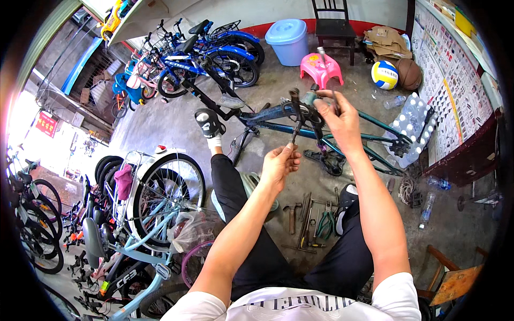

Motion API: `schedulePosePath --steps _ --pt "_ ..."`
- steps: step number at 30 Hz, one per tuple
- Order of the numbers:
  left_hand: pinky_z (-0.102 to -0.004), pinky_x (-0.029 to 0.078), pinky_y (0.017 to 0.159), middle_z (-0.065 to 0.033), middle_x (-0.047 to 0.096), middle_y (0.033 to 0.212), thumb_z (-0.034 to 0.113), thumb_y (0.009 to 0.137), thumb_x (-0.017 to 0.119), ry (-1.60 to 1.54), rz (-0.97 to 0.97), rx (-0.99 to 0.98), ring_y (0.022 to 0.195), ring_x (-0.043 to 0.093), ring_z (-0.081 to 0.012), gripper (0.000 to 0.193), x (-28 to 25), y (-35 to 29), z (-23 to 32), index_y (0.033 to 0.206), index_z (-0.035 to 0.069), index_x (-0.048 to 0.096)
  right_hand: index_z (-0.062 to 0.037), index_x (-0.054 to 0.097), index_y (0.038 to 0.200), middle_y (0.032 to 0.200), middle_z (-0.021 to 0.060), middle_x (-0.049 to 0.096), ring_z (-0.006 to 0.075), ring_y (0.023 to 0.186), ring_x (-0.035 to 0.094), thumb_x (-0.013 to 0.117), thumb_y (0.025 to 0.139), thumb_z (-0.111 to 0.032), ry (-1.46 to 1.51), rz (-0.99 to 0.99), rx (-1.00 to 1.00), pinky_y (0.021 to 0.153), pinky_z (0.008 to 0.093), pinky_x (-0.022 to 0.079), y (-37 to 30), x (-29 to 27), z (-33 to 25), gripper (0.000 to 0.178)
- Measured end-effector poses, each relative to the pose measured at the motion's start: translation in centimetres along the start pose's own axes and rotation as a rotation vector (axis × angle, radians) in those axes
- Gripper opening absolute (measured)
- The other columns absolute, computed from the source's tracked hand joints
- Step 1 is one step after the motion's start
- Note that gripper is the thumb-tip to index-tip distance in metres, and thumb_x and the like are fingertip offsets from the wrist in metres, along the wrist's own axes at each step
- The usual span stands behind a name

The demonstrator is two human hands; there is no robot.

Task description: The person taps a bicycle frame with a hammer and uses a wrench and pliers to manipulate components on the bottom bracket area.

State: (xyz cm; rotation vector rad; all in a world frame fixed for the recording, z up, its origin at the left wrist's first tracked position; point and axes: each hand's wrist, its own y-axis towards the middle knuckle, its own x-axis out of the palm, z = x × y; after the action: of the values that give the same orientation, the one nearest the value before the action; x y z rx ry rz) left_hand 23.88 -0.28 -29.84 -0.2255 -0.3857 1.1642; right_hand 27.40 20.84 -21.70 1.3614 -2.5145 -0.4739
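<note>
A dark teal bicycle frame [276,124] without wheels lies across the space in front of me. My left hand [281,165] is closed, pinching the lower end of a thin dark rod [295,128] that rises beside the frame tubes. Higher up and to the right, my right hand [341,120] has its thumb and fingers closed around a part near the frame's upper middle. The fingers cover most of what they grip, so its kind does not show. Below the hands is a black crank and pedal [327,162].
Between my feet lie a hammer [292,218], green-handled pliers [325,224] and other tools. A light-blue bicycle [152,227] stands left, blue bicycles [214,61] behind. Further back are a pink stool [320,69] and a lidded blue bucket [288,43]; bundled bottles [412,128] lie right.
</note>
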Motion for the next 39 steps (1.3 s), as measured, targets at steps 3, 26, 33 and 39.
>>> schedulePosePath --steps 3,26,33,39 --pt "-0.0360 0.055 0.069 -0.0116 0.072 0.110 0.025 0.091 0.079 0.637 0.289 0.396 0.081 0.070 -0.0168 0.046 1.1 -0.2 -0.8 0.124 -0.002 0.059 -0.0036 0.071 0.120 0.067 -0.0075 0.038 0.0044 0.061 0.035 0.079 0.092 -0.032 -0.060 -0.103 -0.031 0.055 0.0242 0.029 -0.5 1.3 0.2 0.040" --pt "-0.0441 0.054 0.070 -0.0104 0.072 0.088 0.036 0.096 0.071 0.517 0.315 0.317 0.078 0.070 -0.0293 0.038 1.8 0.7 -1.4 0.120 0.007 0.066 -0.0008 0.070 0.117 0.082 -0.0054 0.059 0.0039 0.075 0.048 0.070 0.100 -0.024 0.006 -0.125 -0.012 0.067 0.0227 0.042 0.9 6.2 3.1 0.029" --pt "-0.0361 0.052 0.065 -0.0017 0.069 0.089 0.054 0.105 0.052 -0.616 -0.053 -0.236 0.070 0.064 -0.0148 0.060 1.0 -0.6 -0.6 0.130 0.000 0.059 -0.0002 0.070 0.116 0.080 -0.0063 0.058 0.0034 0.074 0.047 0.071 0.100 -0.021 0.029 -0.139 -0.031 0.066 0.0216 0.040 1.0 6.2 3.1 0.026" --pt "-0.0388 0.055 0.070 -0.0071 0.073 0.100 0.036 0.098 0.070 0.639 0.367 0.417 0.074 0.069 -0.0193 0.047 2.8 -1.2 0.4 0.128 0.001 0.062 -0.0003 0.070 0.117 0.080 -0.0067 0.058 0.0031 0.073 0.046 0.071 0.099 -0.020 0.036 -0.119 -0.047 0.065 0.0216 0.040 1.2 5.8 3.7 0.026"
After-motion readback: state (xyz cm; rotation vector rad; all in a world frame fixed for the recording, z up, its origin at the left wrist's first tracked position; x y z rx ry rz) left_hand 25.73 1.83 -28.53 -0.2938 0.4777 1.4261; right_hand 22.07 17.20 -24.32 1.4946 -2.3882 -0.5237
